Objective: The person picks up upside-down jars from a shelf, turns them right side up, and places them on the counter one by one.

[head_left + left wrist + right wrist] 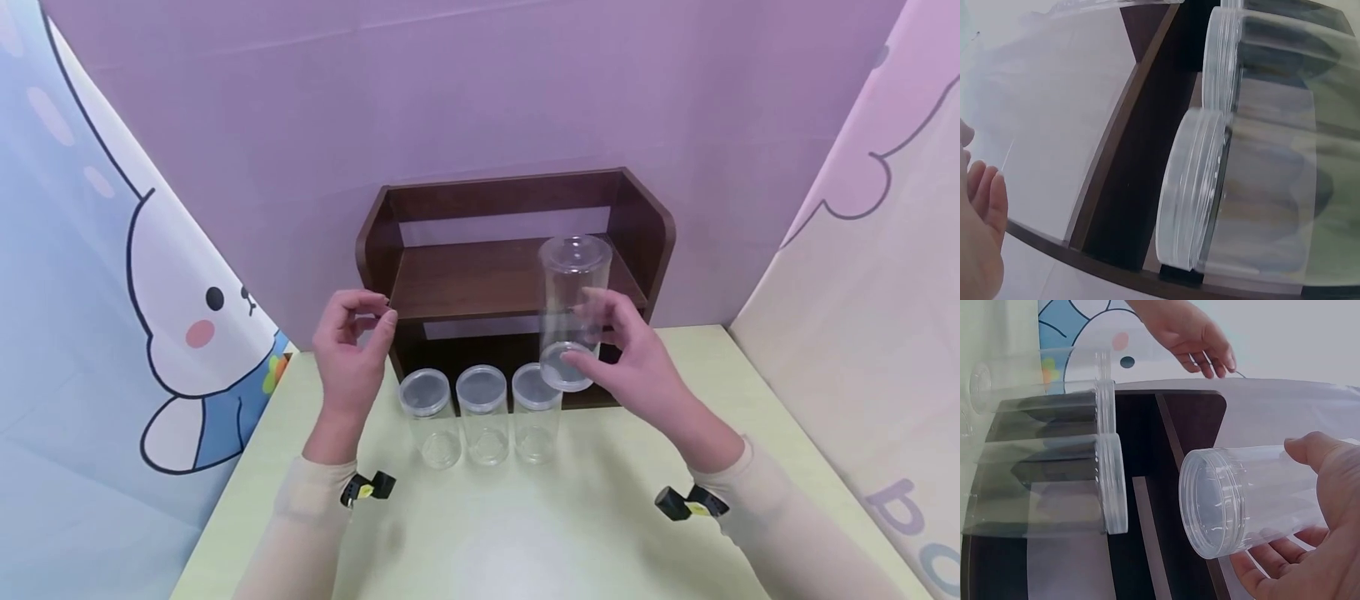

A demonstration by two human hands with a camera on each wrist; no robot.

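Note:
My right hand (630, 354) grips a clear plastic jar (570, 292) round its side, in front of the right part of a dark brown shelf (465, 279). The jar is upside down, its ringed, whitish lid end (1210, 503) pointing downward. My left hand (352, 350) is raised by the shelf's left side, fingers loosely bent, with nothing visible in it. Three more clear jars with translucent lids stand upright in a row before the shelf: a left jar (435, 429), a middle jar (486, 425) and a right jar (536, 429), partly overlapped by the held jar.
The shelf has an upper board and a dark lower space, with raised side panels. It stands at the back of a pale table (480, 533) against a purple cloth (480, 92). Printed cloths hang left (202, 367) and right (862, 333).

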